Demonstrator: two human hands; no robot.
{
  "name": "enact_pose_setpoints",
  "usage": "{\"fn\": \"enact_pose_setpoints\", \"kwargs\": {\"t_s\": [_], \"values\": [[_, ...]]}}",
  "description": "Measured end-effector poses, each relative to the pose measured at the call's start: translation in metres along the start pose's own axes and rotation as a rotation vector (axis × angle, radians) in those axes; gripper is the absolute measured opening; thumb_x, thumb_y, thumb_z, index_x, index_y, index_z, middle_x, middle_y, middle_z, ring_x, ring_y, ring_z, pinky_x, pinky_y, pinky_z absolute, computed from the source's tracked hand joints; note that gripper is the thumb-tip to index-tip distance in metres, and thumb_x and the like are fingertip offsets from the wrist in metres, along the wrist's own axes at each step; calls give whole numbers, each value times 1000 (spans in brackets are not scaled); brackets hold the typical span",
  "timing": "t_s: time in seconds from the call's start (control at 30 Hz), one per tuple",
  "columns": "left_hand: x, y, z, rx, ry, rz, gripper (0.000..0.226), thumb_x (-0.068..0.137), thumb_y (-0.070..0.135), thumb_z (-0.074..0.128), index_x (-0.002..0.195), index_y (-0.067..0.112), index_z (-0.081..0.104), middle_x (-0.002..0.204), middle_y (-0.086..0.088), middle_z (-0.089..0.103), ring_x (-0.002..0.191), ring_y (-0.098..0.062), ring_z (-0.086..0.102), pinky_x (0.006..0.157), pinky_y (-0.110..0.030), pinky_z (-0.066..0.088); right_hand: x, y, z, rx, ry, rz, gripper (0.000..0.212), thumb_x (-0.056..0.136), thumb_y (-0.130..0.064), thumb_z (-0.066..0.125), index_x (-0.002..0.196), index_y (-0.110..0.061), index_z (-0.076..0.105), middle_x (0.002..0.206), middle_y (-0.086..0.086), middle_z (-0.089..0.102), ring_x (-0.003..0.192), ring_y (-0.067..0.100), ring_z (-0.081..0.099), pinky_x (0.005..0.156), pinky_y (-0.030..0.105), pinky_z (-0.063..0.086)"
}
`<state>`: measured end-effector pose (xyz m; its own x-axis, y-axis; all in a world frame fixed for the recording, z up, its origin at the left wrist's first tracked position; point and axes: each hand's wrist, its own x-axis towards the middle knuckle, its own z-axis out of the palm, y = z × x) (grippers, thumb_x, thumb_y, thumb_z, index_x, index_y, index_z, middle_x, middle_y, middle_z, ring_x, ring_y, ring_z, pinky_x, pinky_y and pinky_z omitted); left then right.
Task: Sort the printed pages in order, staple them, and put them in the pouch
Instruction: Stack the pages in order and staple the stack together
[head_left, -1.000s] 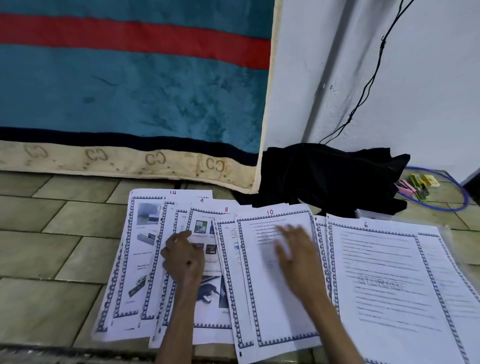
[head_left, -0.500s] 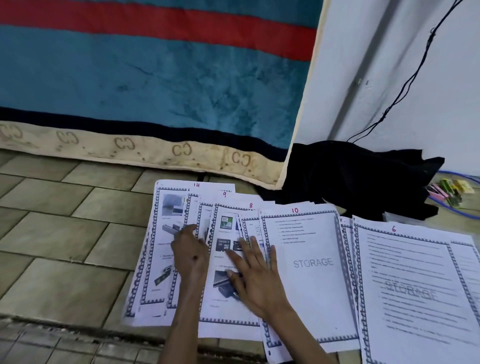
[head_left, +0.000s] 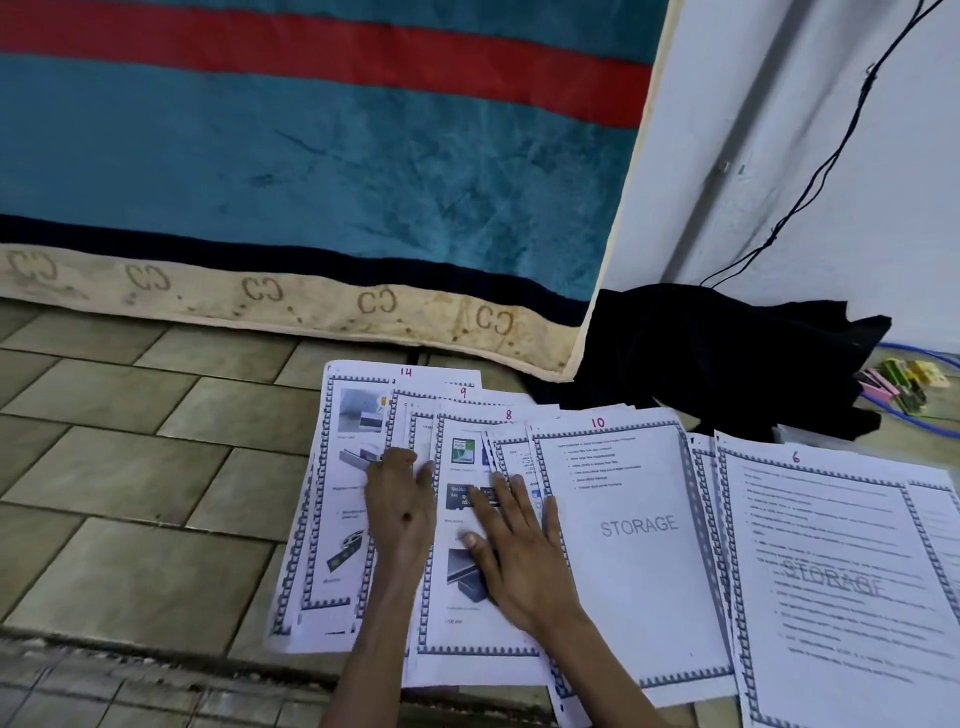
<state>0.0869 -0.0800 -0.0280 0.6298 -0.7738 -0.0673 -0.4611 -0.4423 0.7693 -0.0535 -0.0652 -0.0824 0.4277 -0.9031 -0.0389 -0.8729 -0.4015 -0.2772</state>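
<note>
On the tiled floor, numbered pages lie fanned out and overlapping: page 14 far left, then page 9, page 8, page 10, page 6 right. Left hand rests on the 14/9 overlap, fingers look flat. Right hand lies open, pressing page 8. Neither grips a sheet. Risk: sliding one sheet drags its neighbours, scrambling the order. No stapler or pouch identifiable.
</note>
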Motion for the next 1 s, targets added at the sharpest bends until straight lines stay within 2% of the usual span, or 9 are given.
{"fn": "enact_pose_setpoints", "kwargs": {"t_s": [0.13,0.2,0.3,0.47,0.67,0.8,0.87,0.93,1.0], "values": [[-7,8,4,-4,-196,-126,39,89,25,58,118,-1,53,121,-20,61,107,-31,58,80,-28,41,2,0,-2,108,28,-20,74,83,-64,-9,148,-31,4,150,-14,-12,143,14,-16,109,31,-25],[-7,11,2,33,-273,-64,32,91,27,56,110,1,61,114,-17,65,89,-23,58,66,-21,38,2,0,-4,127,23,-13,78,78,-66,-14,147,-32,0,148,-16,-17,141,10,-20,110,31,-23],[0,13,-15,19,-225,-39,32,95,25,49,111,-1,60,112,-17,65,66,-13,52,42,-14,34,3,1,-7,148,-1,17,85,70,-71,-22,145,-33,-9,148,-17,-18,140,6,-21,115,34,-17],[24,1,-69,-52,-87,-133,33,92,26,54,111,2,64,115,-20,66,101,-33,62,82,-30,45,5,4,-9,133,-50,25,108,56,-77,-33,149,-29,-4,151,-15,-16,136,3,-24,110,30,-23],[22,18,-131,-224,67,-99,24,90,23,58,106,9,67,98,-14,69,81,-27,62,78,-33,49,4,0,-20,242,-53,17,77,83,-63,-6,149,-27,13,158,-8,5,144,6,-10,115,32,-13],[-1,59,-144,-424,24,-6,12,89,24,59,98,18,65,92,-10,68,71,-21,63,66,-27,49,3,10,-41,418,264,42,52,98,-45,21,132,-20,51,139,0,50,132,15,37,111,26,25],[-14,78,-139,-500,-33,31,21,89,21,59,107,13,65,93,-10,68,71,-17,62,61,-23,48,1,27,-56,426,504,159,36,95,-32,38,119,-17,60,120,2,61,114,17,48,97,31,41],[-25,94,-130,-551,-93,56,25,89,17,58,114,12,63,96,-9,68,75,-20,64,59,-25,55,-3,50,-72,302,663,344,31,88,-19,54,118,-13,59,116,9,59,110,27,50,89,39,44],[-31,103,-115,-568,-176,77,24,90,15,57,114,14,62,95,-8,67,76,-19,64,59,-24,57,-10,77,-87,173,636,576,43,83,-16,63,124,-10,53,124,16,52,115,35,45,90,45,41]]}}
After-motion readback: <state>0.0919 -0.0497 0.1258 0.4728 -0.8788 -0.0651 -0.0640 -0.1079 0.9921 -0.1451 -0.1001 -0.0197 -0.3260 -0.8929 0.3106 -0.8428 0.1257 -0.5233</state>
